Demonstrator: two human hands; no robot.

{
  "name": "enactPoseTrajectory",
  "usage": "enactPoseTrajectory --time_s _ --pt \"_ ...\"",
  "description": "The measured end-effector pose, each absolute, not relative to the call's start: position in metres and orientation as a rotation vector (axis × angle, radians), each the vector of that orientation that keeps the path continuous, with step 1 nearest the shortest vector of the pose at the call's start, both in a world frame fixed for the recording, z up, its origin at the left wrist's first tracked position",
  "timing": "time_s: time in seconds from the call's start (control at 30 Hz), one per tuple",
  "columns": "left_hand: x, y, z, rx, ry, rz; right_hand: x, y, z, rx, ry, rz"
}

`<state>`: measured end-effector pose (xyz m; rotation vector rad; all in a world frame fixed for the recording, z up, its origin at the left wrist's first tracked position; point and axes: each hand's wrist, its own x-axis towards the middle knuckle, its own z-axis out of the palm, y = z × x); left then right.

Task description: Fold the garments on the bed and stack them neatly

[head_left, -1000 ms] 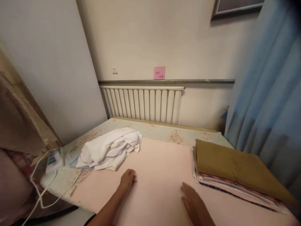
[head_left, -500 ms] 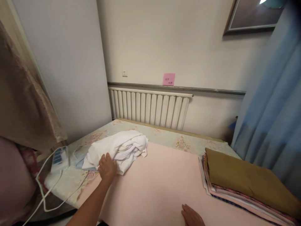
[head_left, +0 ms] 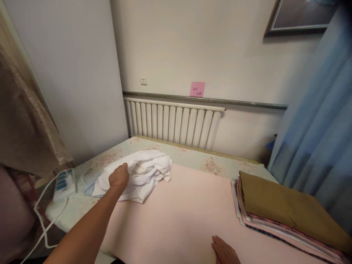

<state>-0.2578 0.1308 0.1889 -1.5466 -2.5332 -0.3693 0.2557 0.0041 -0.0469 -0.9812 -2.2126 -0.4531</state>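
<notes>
A crumpled white cloth [head_left: 150,172] lies in a heap at the left of the bed-like surface, with a bit of light blue fabric under its left edge. My left hand [head_left: 119,176] is closed on the top of this cloth, its fingers gripping a fold. Beneath the heap's right part and toward me spreads a smooth pink sheet [head_left: 176,212]. At the bottom edge, my right hand [head_left: 224,251] rests flat on the pink sheet with fingers straight; part of it is cut off by the frame.
A stack of folded cloths [head_left: 288,209], brown on top, sits at the right. At the left edge stands a power strip [head_left: 64,185] with white cords [head_left: 41,220] hanging down. Behind are a radiator [head_left: 173,123], a tall pale panel [head_left: 68,73] and a blue curtain [head_left: 319,128].
My left hand has moved up and forward onto the white cloth and its fingers have closed on it. My right hand has hardly moved. The view has shifted slightly.
</notes>
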Motion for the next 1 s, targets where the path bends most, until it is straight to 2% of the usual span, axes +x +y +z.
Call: enactPoseTrajectory --time_s 0.27,0.73,0.87,1.0 --pt "-0.194 0.113 0.205 -1.772 -2.309 -0.227 0.256 0.002 -0.052 -1.017 -2.235 -0.497" --pt "-0.054 0.051 0.148 -2.228 -2.259 -0.097 0.252 -0.005 -0.05 -1.058 -2.142 -0.283" --pt "-0.029 0.028 0.14 -2.33 -2.275 -0.119 0.245 -0.01 -0.045 -1.215 -1.989 0.034" --pt "-0.002 -0.001 0.129 -2.456 -2.284 -0.146 0.212 -0.019 -0.011 -1.493 -1.557 0.702"
